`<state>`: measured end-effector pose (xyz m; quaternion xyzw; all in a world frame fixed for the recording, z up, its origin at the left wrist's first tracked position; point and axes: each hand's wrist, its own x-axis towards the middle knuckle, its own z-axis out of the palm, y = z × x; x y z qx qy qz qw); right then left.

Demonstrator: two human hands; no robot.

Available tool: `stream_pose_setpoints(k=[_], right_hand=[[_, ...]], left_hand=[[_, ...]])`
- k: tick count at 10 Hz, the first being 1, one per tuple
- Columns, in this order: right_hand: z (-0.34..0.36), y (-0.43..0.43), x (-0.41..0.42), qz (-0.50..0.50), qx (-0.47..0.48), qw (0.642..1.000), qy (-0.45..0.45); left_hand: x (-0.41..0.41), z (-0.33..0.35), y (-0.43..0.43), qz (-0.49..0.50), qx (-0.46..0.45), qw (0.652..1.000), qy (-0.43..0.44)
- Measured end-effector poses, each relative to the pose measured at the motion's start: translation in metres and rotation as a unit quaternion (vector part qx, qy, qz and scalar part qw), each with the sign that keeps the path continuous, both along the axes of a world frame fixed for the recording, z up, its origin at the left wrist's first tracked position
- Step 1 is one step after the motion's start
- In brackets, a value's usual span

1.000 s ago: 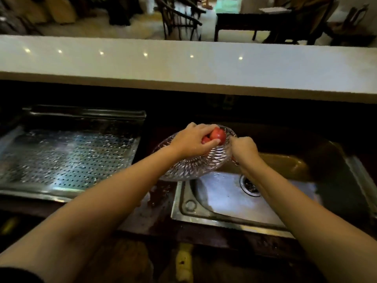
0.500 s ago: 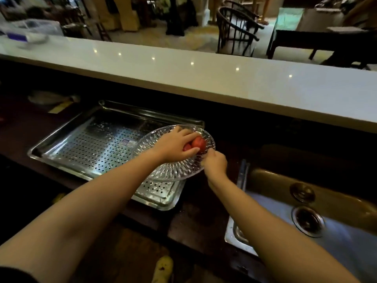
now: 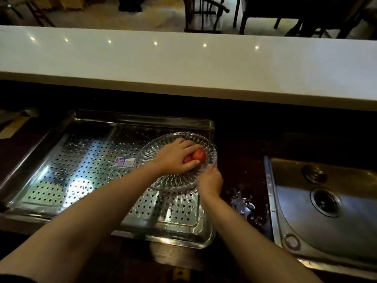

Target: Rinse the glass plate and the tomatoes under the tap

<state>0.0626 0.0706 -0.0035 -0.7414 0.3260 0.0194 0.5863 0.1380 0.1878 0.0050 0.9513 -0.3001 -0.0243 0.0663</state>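
A ribbed glass plate [image 3: 179, 181] is over the right end of a perforated steel draining tray [image 3: 85, 160]; whether it touches the tray I cannot tell. Red tomatoes [image 3: 199, 155] lie in the plate. My left hand [image 3: 177, 158] lies over them, fingers and thumb curled round the tomatoes. My right hand [image 3: 210, 181] grips the plate's near right rim. No tap is in view.
A steel sink [image 3: 326, 225] with a drain hole sits to the right, past a dark wet strip of counter [image 3: 242, 176]. A white raised counter [image 3: 183, 64] runs across the back. Chairs and a table stand beyond it.
Both hands have carried the plate with the tomatoes leftward, from above the sink to above the draining tray, and lower. The grips look the same.
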Motion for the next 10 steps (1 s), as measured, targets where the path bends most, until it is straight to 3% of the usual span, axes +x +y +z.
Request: stream_pose_setpoints(k=[1,3,5,7,8,10], right_hand=[[-0.004,0.007,0.005,-0.009,-0.018,0.999,0.040],[-0.009,0.013,0.015,0.088,-0.015,0.987,0.135],[-0.007,0.013,0.014,0.143,-0.074,0.974,0.160],[0.006,0.007,0.019,0.181,-0.071,0.965,0.177],[0.016,-0.004,0.025,0.232,-0.101,0.947,0.196],[0.042,-0.022,0.061,0.282,-0.247,0.912,0.168]], left_hand=[[0.009,-0.009,0.003,-0.030,-0.016,0.999,0.000],[0.021,-0.026,0.013,-0.055,-0.014,0.998,-0.010],[0.026,-0.038,0.016,-0.070,0.020,0.997,-0.017],[0.027,-0.039,0.010,-0.071,0.019,0.997,-0.038],[0.025,-0.038,0.003,-0.075,0.026,0.996,-0.028],[0.039,-0.030,-0.002,-0.070,0.041,0.996,0.046]])
